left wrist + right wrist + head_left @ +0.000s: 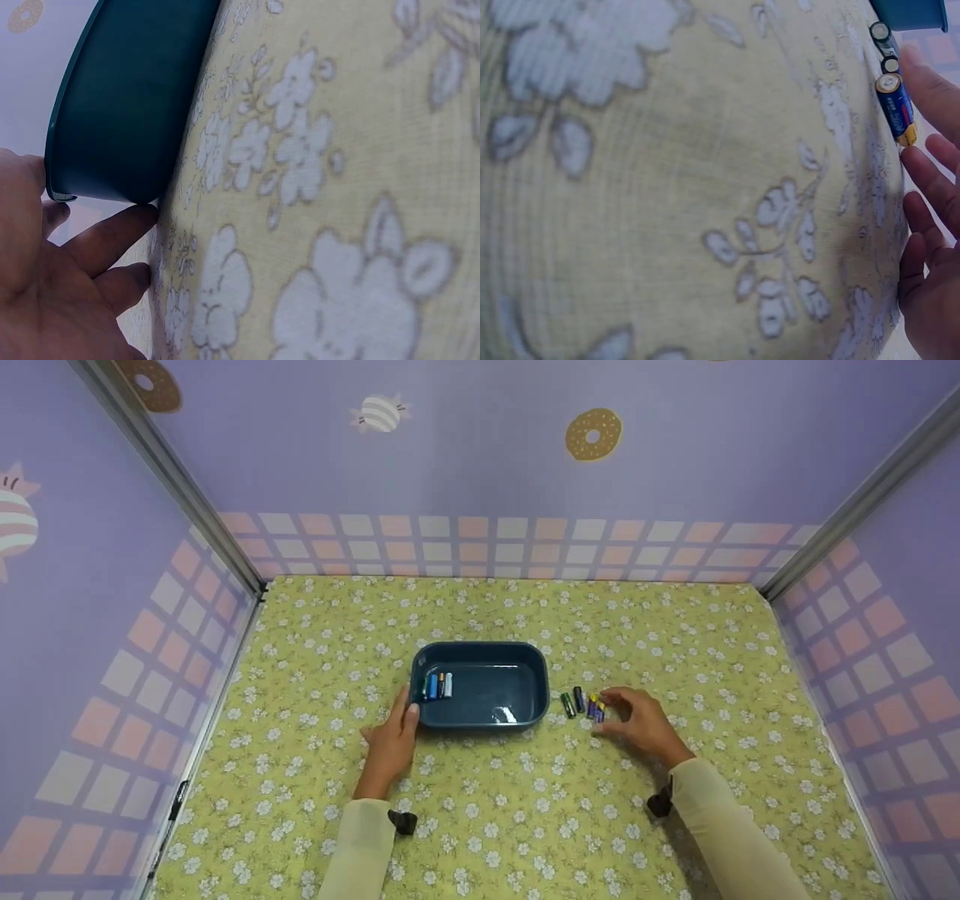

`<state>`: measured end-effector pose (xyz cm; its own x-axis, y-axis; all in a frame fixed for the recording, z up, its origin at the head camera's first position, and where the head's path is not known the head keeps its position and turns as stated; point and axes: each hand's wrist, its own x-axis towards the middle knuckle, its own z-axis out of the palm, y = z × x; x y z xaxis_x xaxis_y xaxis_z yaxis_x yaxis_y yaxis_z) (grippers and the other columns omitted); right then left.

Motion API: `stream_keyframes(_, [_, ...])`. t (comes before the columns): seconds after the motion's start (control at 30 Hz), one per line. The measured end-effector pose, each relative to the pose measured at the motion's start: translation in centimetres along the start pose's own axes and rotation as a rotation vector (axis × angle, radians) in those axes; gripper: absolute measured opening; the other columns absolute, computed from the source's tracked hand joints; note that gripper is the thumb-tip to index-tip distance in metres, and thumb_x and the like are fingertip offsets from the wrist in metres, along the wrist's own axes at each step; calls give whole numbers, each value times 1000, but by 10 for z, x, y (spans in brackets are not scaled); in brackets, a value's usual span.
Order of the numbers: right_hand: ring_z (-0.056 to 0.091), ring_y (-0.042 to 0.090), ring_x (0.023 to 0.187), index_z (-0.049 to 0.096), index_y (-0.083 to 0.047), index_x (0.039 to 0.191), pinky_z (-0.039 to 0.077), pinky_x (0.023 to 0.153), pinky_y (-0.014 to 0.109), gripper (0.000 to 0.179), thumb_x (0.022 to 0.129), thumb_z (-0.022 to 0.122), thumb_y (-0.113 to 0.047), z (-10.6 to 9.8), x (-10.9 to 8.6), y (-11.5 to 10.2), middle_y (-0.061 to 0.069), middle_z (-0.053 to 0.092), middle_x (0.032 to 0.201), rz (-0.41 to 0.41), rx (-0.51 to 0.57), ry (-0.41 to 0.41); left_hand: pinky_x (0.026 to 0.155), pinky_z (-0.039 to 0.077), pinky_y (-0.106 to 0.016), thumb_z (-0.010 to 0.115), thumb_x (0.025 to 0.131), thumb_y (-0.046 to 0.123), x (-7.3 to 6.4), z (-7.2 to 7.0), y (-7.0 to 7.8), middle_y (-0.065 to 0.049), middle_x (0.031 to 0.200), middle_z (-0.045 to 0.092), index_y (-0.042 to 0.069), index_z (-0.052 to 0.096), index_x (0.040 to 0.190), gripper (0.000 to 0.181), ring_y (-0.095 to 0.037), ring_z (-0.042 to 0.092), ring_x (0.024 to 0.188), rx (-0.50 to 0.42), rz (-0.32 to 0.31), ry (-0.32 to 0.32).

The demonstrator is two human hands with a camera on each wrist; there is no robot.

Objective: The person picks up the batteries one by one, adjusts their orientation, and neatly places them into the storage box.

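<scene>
A dark blue-green plastic tub [480, 726] stands on the cloth. My left hand [392, 741] holds its near left corner, thumb at the rim; in the left wrist view, fingers [112, 240] touch the outer wall. Several batteries [439, 686] lie side by side inside, along the left wall. Right of the tub lie a green battery [568, 705], a dark battery [578, 699] and two purple-and-yellow batteries [596, 709]. Around the purple-and-yellow pair, my right hand [637, 721] has thumb and fingers spread apart. A blue battery [895, 105] lies near its fingertips in the right wrist view.
Flowered yellow-green cloth [510, 817] covers the table. A purple wall [480, 457] with printed sweets closes off the back, and side walls stand left and right. Dark wrist devices [403, 822] sit by both sleeves.
</scene>
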<state>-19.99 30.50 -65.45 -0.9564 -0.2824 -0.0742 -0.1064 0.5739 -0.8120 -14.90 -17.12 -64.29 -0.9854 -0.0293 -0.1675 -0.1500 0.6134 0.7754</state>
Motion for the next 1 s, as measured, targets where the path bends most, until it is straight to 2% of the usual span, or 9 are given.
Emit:
stream_keyframes(0.37, [60, 29, 128, 64, -22, 136, 49, 108, 52, 67, 77, 90, -40, 2, -1, 3, 4, 63, 136, -4, -64, 7, 116, -20, -72, 22, 105, 68, 0, 0, 0, -11, 158, 45, 34, 13, 166, 70, -47, 45, 142, -9, -4, 1])
stream_keyframes(0.67, [54, 28, 125, 67, -28, 133, 45, 106, 57, 65, 76, 89, -47, 6, 0, 7, 0, 64, 133, -49, -146, 33, 116, -19, -72, 22, 105, 68, -1, 0, -1, -10, 160, 44, 36, 12, 166, 70, -48, 45, 142, -11, -5, 2])
stream_keyframes(1.0, [54, 26, 123, 69, -29, 132, 46, 104, 56, 60, 78, 88, -47, 7, 0, 9, 0, 64, 134, -68, -174, 52, 114, -20, -74, 22, 105, 67, 0, 0, -1, -12, 160, 43, 35, 11, 166, 69, -50, 42, 143, -9, -4, -12])
